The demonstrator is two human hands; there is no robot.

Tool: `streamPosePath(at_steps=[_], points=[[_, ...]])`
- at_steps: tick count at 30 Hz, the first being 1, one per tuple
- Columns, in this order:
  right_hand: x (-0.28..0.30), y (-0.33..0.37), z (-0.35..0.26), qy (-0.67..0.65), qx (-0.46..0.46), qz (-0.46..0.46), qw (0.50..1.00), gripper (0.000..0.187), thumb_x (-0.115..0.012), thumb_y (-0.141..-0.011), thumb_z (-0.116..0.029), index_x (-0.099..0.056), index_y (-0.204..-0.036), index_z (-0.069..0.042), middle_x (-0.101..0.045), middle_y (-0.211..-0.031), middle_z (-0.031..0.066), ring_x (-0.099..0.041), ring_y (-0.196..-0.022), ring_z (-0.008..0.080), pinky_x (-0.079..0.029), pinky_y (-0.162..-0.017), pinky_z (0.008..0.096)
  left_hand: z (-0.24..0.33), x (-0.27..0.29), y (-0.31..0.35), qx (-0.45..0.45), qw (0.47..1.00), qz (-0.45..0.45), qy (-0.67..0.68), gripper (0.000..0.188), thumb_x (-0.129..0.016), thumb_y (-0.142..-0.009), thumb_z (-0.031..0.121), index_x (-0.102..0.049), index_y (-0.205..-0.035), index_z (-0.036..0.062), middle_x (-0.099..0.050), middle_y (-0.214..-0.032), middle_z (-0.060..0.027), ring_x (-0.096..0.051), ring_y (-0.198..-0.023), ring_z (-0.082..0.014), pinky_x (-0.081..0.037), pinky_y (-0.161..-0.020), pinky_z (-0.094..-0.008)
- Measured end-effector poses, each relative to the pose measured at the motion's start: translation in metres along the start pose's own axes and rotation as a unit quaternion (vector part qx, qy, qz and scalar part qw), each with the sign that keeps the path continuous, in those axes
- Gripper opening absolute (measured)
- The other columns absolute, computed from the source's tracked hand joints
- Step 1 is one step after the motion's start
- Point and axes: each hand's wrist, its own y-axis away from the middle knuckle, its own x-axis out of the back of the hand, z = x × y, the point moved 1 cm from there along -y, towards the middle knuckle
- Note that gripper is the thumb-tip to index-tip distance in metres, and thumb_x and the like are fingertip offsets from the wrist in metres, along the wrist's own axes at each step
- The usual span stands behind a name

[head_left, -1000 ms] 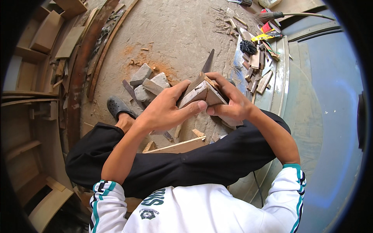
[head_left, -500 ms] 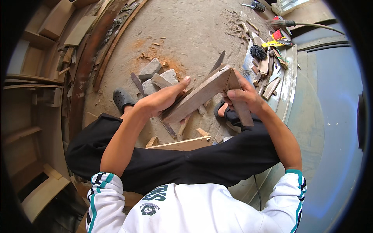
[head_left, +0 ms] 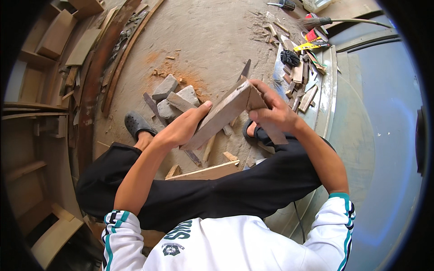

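While the right hand (head_left: 280, 114) pinches the short board (head_left: 274, 132) between thumb and fingers near its corner with the long board (head_left: 221, 116), the left hand (head_left: 181, 128) bears against the long board's lower end, thumb raised along its side; its fingers are hidden, so I can't tell how far they close. Both boards are tilted, lifted between the person's knees above the floor (head_left: 199, 45). Beyond the left hand sit rough blocks (head_left: 165, 87); a plank (head_left: 205, 172) lies nearer the trousers (head_left: 212, 194), and offcuts (head_left: 308, 98) are heaped off to the right.
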Motion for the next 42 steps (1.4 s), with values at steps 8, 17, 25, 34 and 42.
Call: streamPosePath(at_steps=[8, 17, 25, 34, 42], points=[[-0.007, 0.022, -0.021, 0.13, 0.179, -0.015, 0.975, 0.084, -0.087, -0.076, -0.016, -0.038, -0.144, -0.007, -0.065, -0.116, 0.0104, -0.061, -0.108, 0.0192, -0.047, -0.095, 0.0341, -0.004, 0.0, 0.011, -0.198, 0.971, -0.018, -0.131, 0.059, -0.027, -0.111, 0.043, -0.055, -0.092, -0.0061, -0.046, -0.067, -0.0123, -0.045, -0.067, -0.0199, -0.041, -0.067, -0.0384], [-0.008, 0.031, -0.041, 0.284, 0.288, -0.035, 0.914, 0.088, -0.089, -0.066, -0.019, -0.042, -0.139, -0.005, -0.069, -0.103, 0.015, -0.071, -0.085, 0.0331, -0.055, -0.073, 0.0371, 0.004, 0.0, 0.01, -0.347, 0.918, -0.049, -0.185, 0.047, -0.032, -0.107, 0.034, -0.057, -0.09, -0.0022, -0.049, -0.063, -0.0202, -0.048, -0.059, -0.0413, -0.041, -0.059, -0.0448], [-0.018, 0.032, -0.027, 0.402, 0.493, 0.018, 0.771, 0.056, -0.077, -0.077, -0.029, -0.055, -0.123, -0.007, -0.064, -0.094, 0.012, -0.068, -0.073, 0.0263, -0.054, -0.06, 0.0363, 0.026, 0.007, 0.023, -0.454, 0.801, 0.036, -0.388, 0.044, -0.043, -0.1, 0.041, -0.056, -0.079, 0.0042, -0.05, -0.065, -0.0124, -0.054, -0.058, -0.0358, -0.044, -0.055, -0.0438], [-0.018, 0.022, -0.013, 0.424, 0.561, 0.05, 0.709, 0.039, -0.07, -0.085, -0.029, -0.059, -0.119, -0.014, -0.061, -0.093, 0.0106, -0.065, -0.072, 0.0239, -0.053, -0.06, 0.0341, 0.026, 0.009, 0.018, -0.524, 0.743, 0.117, -0.399, 0.043, -0.047, -0.101, 0.038, -0.053, -0.072, 0.0072, -0.049, -0.06, -0.0086, -0.052, -0.055, -0.0311, -0.042, -0.055, -0.0412], [-0.018, 0.02, -0.026, 0.439, 0.478, 0.003, 0.761, 0.063, -0.077, -0.074, -0.032, -0.055, -0.127, -0.007, -0.064, -0.095, 0.0116, -0.067, -0.074, 0.0266, -0.055, -0.063, 0.0372, 0.016, 0.014, 0.008, -0.506, 0.787, 0.11, -0.336, 0.043, -0.043, -0.102, 0.032, -0.053, -0.069, 0.0068, -0.048, -0.059, -0.0116, -0.052, -0.054, -0.0335, -0.041, -0.054, -0.0428]])
